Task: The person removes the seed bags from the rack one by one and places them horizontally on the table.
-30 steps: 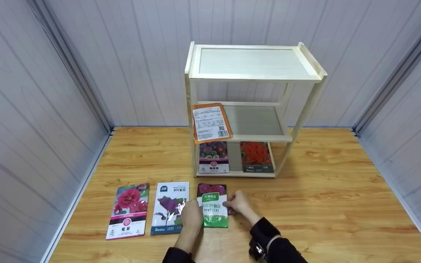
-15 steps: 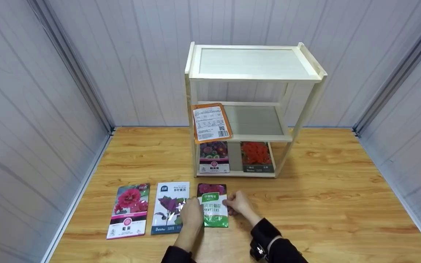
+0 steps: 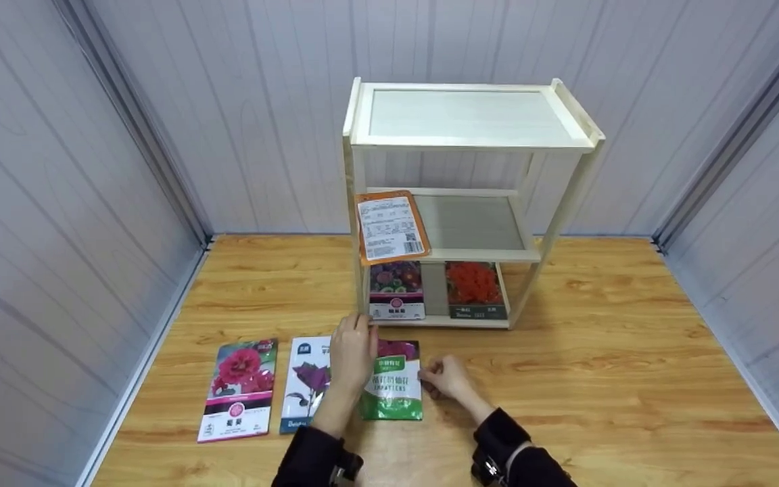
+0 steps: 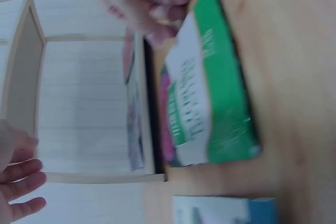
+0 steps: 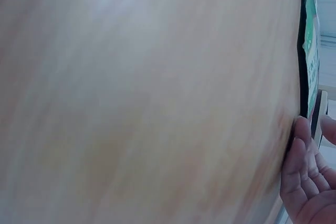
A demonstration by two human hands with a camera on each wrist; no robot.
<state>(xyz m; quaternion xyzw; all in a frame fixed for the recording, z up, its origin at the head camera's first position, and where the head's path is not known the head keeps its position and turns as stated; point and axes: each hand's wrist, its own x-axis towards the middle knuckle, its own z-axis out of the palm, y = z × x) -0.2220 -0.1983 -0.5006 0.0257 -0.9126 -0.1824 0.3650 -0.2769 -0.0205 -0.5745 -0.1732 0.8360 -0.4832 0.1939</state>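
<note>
A green and white seed packet [image 3: 393, 396] with magenta flowers at its top lies on the table in front of the shelf rack. My left hand [image 3: 351, 355] hovers over its left side and holds nothing; in the left wrist view its fingers [image 4: 23, 184] are spread apart. Beside the packet's right edge is my right hand [image 3: 449, 380], fingertips right at the edge. The right wrist view shows a gap between its thumb and bent fingers [image 5: 299, 163]. Partly behind my left hand lies a white packet [image 3: 298, 375] with purple leaves.
A pink-flower packet [image 3: 237, 392] lies farthest left. The pale wooden rack [image 3: 470, 138] stands behind; its middle shelf bears an orange packet [image 3: 393, 226], back side up, jutting over the front edge. Below are a purple-flower packet [image 3: 396, 291] and a red-flower packet [image 3: 476, 291].
My left hand has left the green packet's left edge and moved forward toward the rack. My right hand has slid slightly right, off the packet's face to its edge. The packets stay put.
</note>
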